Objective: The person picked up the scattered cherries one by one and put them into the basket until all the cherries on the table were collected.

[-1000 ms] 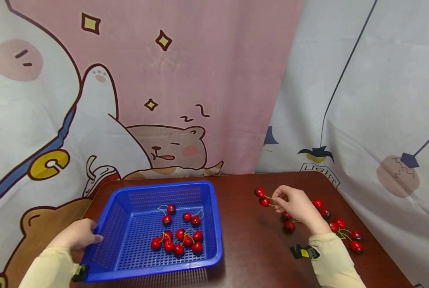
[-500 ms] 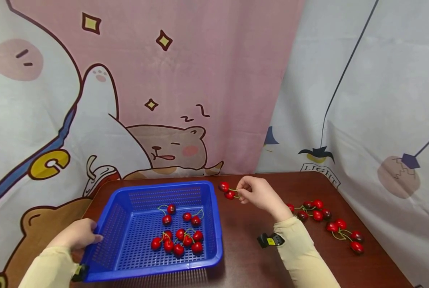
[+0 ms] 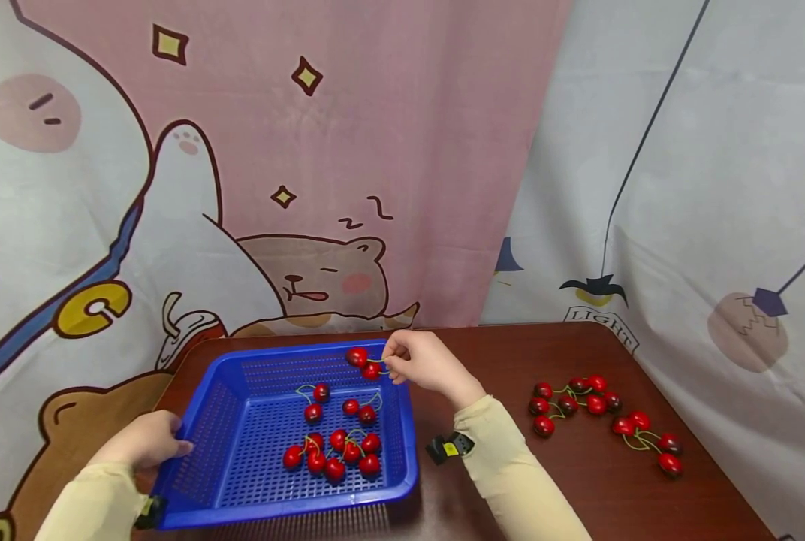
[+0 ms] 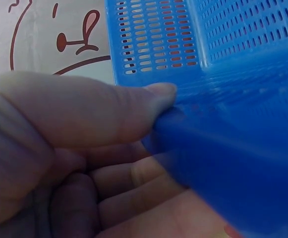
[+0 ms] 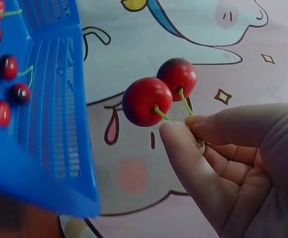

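The right hand (image 3: 424, 364) pinches the green stems (image 5: 186, 102) of 2 glossy red cherries (image 3: 357, 357), fruit pointing left, stems lengthwise left-right, above the back-right of a blue rectangular perforated plastic basket (image 3: 254, 466); the left hand (image 3: 142, 442) grips its left rim. Brown desk (image 3: 504, 361) beneath.

Across the back, a pink cloth (image 3: 443, 150) is hung in soft folds, and there, low down, a sleepy bear (image 3: 335, 259) is drawn! Three yellow stars (image 3: 169, 45) are scattered over the backdrop. On the left, a big white animal (image 3: 173, 225) is shown, its blue collar (image 3: 127, 233) finished with a yellow bell (image 3: 71, 317). Over to the right, a lamp (image 3: 595, 288) is printed on pale cloth (image 3: 679, 188), "LIGHT" lettered below; in front, a dark brown table (image 3: 504, 349) is seen.
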A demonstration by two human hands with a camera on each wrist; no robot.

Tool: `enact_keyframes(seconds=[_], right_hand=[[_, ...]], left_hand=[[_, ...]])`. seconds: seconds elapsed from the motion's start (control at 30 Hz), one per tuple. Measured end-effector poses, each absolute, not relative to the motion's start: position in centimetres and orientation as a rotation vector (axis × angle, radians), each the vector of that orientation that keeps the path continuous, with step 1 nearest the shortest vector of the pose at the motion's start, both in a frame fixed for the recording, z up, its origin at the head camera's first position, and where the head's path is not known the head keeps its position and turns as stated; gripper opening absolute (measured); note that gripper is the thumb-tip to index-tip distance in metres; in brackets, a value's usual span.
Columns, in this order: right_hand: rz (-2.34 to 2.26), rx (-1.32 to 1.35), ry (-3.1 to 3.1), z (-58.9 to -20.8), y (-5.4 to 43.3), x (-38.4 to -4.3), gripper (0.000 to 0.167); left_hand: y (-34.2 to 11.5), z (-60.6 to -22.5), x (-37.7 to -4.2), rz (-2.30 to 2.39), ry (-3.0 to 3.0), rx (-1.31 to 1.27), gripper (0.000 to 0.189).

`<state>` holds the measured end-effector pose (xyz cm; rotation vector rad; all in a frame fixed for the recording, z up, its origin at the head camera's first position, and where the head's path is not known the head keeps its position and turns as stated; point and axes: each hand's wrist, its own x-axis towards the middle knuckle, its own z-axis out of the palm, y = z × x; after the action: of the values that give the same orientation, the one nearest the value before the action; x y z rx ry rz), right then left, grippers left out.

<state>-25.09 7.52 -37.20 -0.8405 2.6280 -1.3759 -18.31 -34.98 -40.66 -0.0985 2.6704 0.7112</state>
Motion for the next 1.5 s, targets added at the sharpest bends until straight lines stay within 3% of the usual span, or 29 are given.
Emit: enact_keyframes(seconds=[0.9,1.5], right_hand=[[-1.076,-0.740,2.623,-40.2,-0.5,-26.6,0.011],[-0.704,-0.662,2.713,-42.7,-2.0,-26.5,0.045]], left_hand=[[-35.2,-40.5,-18.5,0.706,2.641,-0.130,0.036],[-35.2,-40.7,-18.5,0.661,2.658,-0.091,0.034]])
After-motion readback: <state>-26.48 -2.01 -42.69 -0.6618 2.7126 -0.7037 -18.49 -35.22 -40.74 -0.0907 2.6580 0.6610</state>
